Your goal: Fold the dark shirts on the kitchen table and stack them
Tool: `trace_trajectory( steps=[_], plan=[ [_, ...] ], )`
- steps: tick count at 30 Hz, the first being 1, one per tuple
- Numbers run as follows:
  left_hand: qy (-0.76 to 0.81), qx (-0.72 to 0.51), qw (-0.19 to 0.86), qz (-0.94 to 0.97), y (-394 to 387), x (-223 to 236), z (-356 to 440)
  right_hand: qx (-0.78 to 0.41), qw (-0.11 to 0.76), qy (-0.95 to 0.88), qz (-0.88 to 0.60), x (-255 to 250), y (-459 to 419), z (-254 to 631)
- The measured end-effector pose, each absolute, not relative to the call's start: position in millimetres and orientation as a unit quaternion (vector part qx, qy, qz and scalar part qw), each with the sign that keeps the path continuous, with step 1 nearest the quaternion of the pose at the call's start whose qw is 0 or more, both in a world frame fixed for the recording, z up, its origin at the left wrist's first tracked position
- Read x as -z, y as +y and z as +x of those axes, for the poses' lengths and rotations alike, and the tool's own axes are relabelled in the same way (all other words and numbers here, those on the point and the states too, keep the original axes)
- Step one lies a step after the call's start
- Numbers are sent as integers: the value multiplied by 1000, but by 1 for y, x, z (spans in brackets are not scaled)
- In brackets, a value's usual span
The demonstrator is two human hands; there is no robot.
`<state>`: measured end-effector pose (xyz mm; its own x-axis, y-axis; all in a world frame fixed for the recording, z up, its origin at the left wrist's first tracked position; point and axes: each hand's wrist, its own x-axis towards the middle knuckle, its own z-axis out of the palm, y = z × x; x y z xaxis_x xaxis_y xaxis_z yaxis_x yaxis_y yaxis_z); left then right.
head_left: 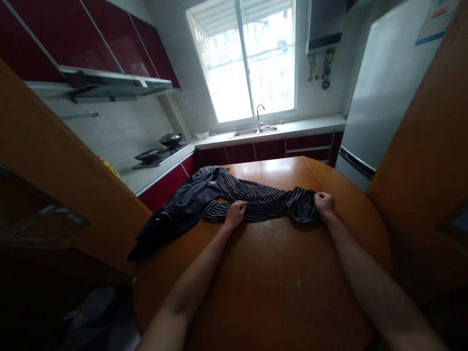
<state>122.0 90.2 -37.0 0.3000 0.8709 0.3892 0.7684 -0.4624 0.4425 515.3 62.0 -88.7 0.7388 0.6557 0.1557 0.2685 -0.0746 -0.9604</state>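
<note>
A black garment with white stripes (252,187) lies stretched across the wooden table (270,273), with two long narrow parts side by side and a bunched, wider part at its right end. My right hand (324,204) is closed on the edge of that bunched end. Further left, my left hand (236,213) pinches the near long part from above, its fingers closed on the cloth. A dark navy garment (183,195) lies crumpled along the table's left edge, next to the striped one's left end.
Behind the table, a counter (310,126) runs under the window with a sink (252,131). Pans (170,140) sit on the stove at the left. A fridge (383,87) stands at the right. Wooden frames (73,161) flank both sides of the table.
</note>
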Motion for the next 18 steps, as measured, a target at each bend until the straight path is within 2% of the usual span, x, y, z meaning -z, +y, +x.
trace_trajectory(
  steps=[3,8,13,15,18],
  plan=[
    [533,-332,59,776,106,1,129,-186,615,-331,-691,86,62,514],
    [528,-396,-44,750,125,-74,124,-231,641,-373,-629,69,57,500],
    [477,-425,-101,763,103,-122,85,-320,641,-464,-521,35,34,472],
    [479,-425,-115,759,82,-129,58,-408,584,-537,-451,19,18,457],
    [511,-410,-133,744,46,-127,5,-570,397,-637,-335,3,-4,430]
  ],
)
